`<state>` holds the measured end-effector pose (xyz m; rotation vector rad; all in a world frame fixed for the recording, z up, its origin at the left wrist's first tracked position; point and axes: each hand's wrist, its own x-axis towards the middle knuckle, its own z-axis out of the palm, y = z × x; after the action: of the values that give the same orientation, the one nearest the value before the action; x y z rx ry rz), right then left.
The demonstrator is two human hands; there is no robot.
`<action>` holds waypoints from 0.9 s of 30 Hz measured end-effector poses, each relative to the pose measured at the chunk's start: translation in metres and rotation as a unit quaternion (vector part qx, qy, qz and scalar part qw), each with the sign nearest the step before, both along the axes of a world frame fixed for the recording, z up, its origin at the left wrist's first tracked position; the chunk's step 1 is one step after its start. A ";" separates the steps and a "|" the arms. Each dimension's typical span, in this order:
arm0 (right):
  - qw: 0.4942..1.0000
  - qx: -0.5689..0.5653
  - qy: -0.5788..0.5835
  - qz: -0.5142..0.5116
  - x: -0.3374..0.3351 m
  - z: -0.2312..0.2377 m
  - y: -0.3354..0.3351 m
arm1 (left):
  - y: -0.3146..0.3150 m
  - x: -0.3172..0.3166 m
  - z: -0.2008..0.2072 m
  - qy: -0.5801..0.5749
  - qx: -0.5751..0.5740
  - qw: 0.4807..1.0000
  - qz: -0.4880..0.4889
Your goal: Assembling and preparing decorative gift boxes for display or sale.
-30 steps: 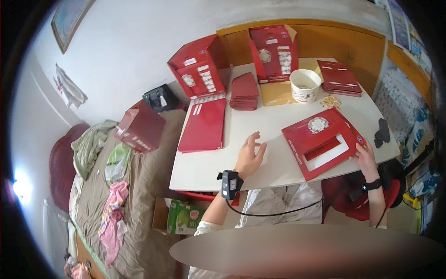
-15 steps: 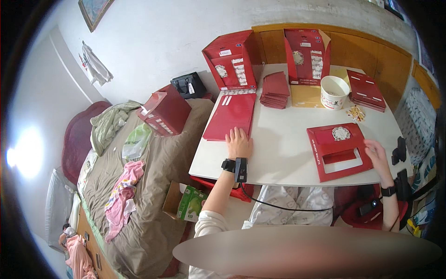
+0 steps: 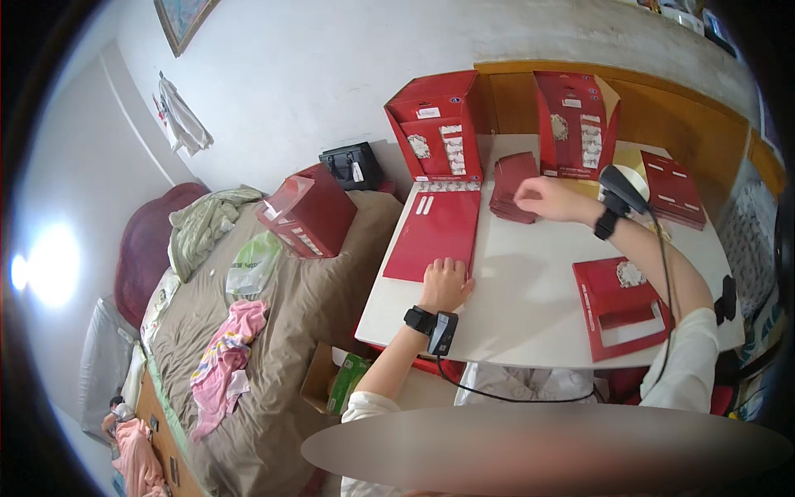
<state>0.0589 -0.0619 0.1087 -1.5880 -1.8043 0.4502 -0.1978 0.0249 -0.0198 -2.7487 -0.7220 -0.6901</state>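
Observation:
My left hand [image 3: 447, 284] rests on the near edge of a flat pile of red cardboard sheets [image 3: 431, 240] at the table's left, with its fingers lying down. My right hand [image 3: 548, 199] reaches across the table to a pile of small dark red envelopes [image 3: 515, 178]. Its fingers are loosely bent and apart, and no held thing shows. Whether the fingertips touch the pile I cannot tell. Below the right forearm lies a red cardboard panel [image 3: 595, 294] with a rectangular cut-out and a white floral print, partly covered by the arm.
Two red display boxes [image 3: 439, 132] [image 3: 575, 124] stand at the back. Dark red cards [image 3: 675, 190] are stacked at right, near a white paper tub [image 3: 636, 176] partly hidden by my arm. A cable hangs from each wrist device. Left is a bed [image 3: 315, 290] with a red carton [image 3: 310, 211].
My right hand has left the cut-out panel and swung left and away over to the envelope pile. My left hand stays at the sheet pile. The view has shifted, so things sit lower.

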 end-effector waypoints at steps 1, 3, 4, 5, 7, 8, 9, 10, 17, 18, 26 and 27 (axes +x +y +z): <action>0.999 0.025 -0.044 0.015 -0.004 0.002 0.024 | 0.003 -0.004 0.003 0.009 -0.003 1.000 -0.012; 0.998 0.039 -0.047 -0.003 -0.006 0.000 0.064 | 0.007 -0.001 0.007 0.021 -0.028 0.999 -0.021; 0.998 0.042 -0.045 -0.001 -0.009 -0.002 0.085 | 0.006 -0.004 0.011 0.003 -0.021 0.999 -0.030; 0.998 0.041 -0.047 0.000 -0.005 -0.008 0.103 | 0.006 -0.001 0.012 -0.017 -0.014 0.999 -0.045; 0.995 0.046 -0.082 -0.023 0.002 -0.025 0.141 | 0.008 0.001 0.007 -0.014 -0.044 0.998 -0.036; 0.989 0.052 -0.135 -0.029 0.005 -0.034 0.155 | 0.007 0.002 0.009 -0.036 -0.051 0.997 -0.047; 0.983 0.055 -0.174 -0.034 0.010 -0.045 0.166 | 0.006 0.004 0.007 -0.058 -0.058 0.995 -0.059; 0.974 0.058 -0.211 -0.057 0.005 -0.054 0.176 | 0.005 0.001 0.001 -0.071 -0.028 0.996 -0.048; 0.906 -0.072 -0.411 -0.063 0.007 -0.094 0.219 | 0.008 0.000 -0.007 -0.037 -0.090 0.995 -0.012; 0.906 -0.077 -0.413 -0.058 0.010 -0.097 0.223 | 0.008 0.001 -0.006 -0.052 -0.079 0.995 -0.013; 0.867 -0.123 -0.482 0.027 0.005 -0.103 0.233 | 0.001 0.002 -0.001 -0.074 -0.088 0.993 -0.003; 0.867 -0.124 -0.482 0.027 0.005 -0.103 0.232 | 0.000 0.003 -0.001 -0.073 -0.089 0.993 0.000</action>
<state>0.0642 0.1705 0.0055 -2.1668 -2.5895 -0.1658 -0.1951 0.0244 -0.0207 -2.8808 -0.8522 -0.8753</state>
